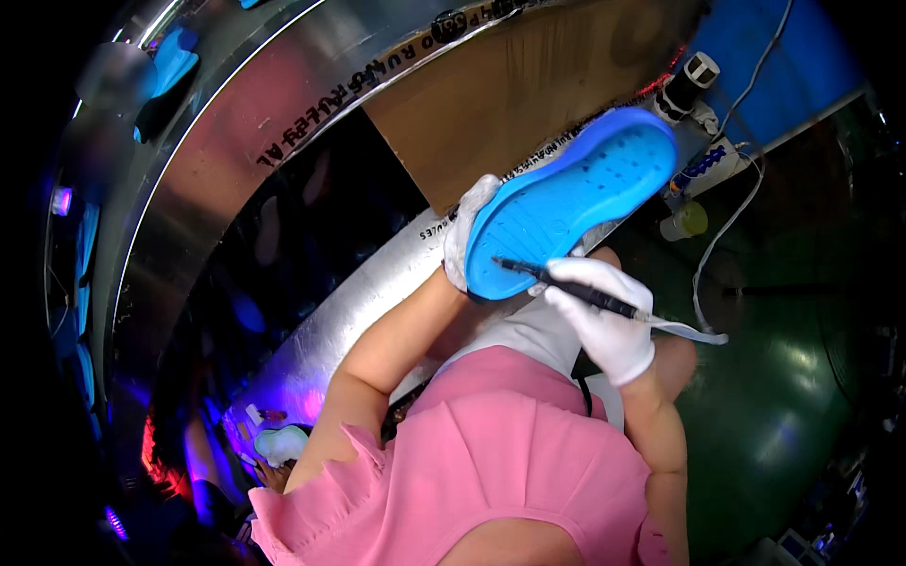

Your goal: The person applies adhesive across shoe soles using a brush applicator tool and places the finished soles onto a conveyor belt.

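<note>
A bright blue shoe sole (576, 193) is held up at a slant, its dotted, ribbed inner face showing. My left hand (464, 231), in a white glove, grips the broad lower-left end from its outer side, with the fingers partly hidden behind it. In my white-gloved right hand (609, 321) is a black pen-shaped tool (524, 268), held like a pencil. Its tip meets or hovers just over the sole near my left hand; I cannot tell which. A pale cord (700, 292) runs from around the tool's rear end up to the right.
A curved metal bench (330, 307) with a cardboard sheet (528, 94) lies ahead and left. At the right stand a black-and-white bottle (689, 83) and a yellow-topped jar (685, 222). Blue pieces (173, 61) lie far left. Another person's hand (274, 474) is near a pale piece (280, 444).
</note>
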Action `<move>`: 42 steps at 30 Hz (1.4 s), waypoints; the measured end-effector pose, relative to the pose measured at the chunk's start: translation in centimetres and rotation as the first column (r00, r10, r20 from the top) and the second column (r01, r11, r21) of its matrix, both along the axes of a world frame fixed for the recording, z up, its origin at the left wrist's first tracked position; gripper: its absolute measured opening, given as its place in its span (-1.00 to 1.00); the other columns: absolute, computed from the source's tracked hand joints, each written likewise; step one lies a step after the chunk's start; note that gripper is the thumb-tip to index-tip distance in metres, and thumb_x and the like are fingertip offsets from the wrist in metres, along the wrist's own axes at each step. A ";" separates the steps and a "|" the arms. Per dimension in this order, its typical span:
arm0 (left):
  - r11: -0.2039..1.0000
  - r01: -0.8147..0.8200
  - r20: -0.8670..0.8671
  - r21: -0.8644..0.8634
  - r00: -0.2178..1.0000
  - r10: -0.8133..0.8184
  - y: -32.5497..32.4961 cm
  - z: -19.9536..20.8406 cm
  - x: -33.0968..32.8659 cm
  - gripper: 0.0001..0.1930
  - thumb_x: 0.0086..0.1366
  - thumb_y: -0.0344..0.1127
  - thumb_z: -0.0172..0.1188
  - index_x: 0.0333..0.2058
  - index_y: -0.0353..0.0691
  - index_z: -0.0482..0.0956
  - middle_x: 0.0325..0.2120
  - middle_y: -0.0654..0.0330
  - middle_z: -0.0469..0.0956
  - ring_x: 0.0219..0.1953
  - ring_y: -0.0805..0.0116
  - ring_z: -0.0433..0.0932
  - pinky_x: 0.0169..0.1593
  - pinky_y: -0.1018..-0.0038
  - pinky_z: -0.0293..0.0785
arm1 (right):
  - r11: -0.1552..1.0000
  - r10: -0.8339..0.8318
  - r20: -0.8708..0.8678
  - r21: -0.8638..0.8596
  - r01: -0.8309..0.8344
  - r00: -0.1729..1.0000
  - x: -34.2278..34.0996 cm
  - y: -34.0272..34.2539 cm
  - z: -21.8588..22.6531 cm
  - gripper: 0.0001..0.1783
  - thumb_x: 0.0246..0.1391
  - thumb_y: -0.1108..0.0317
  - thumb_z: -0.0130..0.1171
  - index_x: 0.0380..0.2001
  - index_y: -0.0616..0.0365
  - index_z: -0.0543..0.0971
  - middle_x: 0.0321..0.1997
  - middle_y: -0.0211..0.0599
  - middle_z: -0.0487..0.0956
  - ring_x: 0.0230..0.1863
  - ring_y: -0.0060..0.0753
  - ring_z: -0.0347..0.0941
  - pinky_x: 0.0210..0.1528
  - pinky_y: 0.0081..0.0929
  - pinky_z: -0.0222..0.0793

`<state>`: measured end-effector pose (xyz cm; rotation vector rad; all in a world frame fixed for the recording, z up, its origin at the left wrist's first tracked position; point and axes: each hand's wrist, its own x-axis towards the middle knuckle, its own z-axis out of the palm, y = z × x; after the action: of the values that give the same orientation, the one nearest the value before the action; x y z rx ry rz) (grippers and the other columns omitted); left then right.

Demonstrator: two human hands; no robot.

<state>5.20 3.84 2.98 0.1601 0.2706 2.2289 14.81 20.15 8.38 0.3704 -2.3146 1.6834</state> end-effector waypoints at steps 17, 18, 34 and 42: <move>0.813 -0.285 -0.786 -0.508 0.541 -0.301 -3.6 -2.2 -4.7 -0.49 0.22 -0.10 0.26 0.13 -0.09 0.46 0.19 0.10 0.35 0.24 0.23 0.32 0.31 0.33 0.21 | 0.899 0.223 -0.185 0.419 -0.128 0.957 0.4 1.3 2.1 -0.69 -0.20 0.53 0.36 -0.27 0.13 0.64 -0.18 -0.17 0.65 -0.43 -0.18 0.54 -0.36 -0.43 0.46; 0.837 -0.311 -0.843 -0.450 0.458 -0.283 -3.6 -2.2 -5.1 -0.47 0.20 -0.07 0.28 0.12 -0.08 0.47 0.20 0.12 0.34 0.23 0.26 0.33 0.31 0.35 0.21 | 0.829 0.261 -0.175 0.545 -0.127 0.949 0.6 1.0 2.8 -0.69 -0.21 0.52 0.37 -0.28 0.13 0.64 -0.19 -0.19 0.66 -0.44 -0.21 0.54 -0.38 -0.45 0.46; 0.871 -0.402 -0.946 -0.283 0.266 -0.185 -6.2 0.5 -6.4 -0.52 0.36 -0.22 0.06 0.25 0.03 0.32 0.32 0.18 0.14 0.34 0.23 0.16 0.35 0.36 0.13 | 0.721 0.214 -0.262 0.693 0.028 0.941 1.6 1.5 5.3 -0.67 -0.27 0.54 0.35 -0.31 0.06 0.66 -0.20 -0.16 0.67 -0.58 -0.25 0.46 -0.49 -0.50 0.40; 0.593 -0.490 -0.751 -0.638 0.567 -0.339 -7.2 3.7 -5.2 -0.53 0.32 -0.17 0.08 0.20 -0.02 0.39 0.26 0.15 0.24 0.28 0.21 0.25 0.29 0.35 0.23 | 0.707 0.254 -0.292 0.707 0.029 0.922 1.9 2.5 5.8 -0.68 -0.28 0.53 0.41 -0.32 0.12 0.66 -0.23 -0.16 0.67 -0.49 -0.23 0.53 -0.42 -0.48 0.44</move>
<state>0.05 -3.34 6.66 0.7143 1.8545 1.6902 16.75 22.63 14.13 0.9079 -2.5610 0.5849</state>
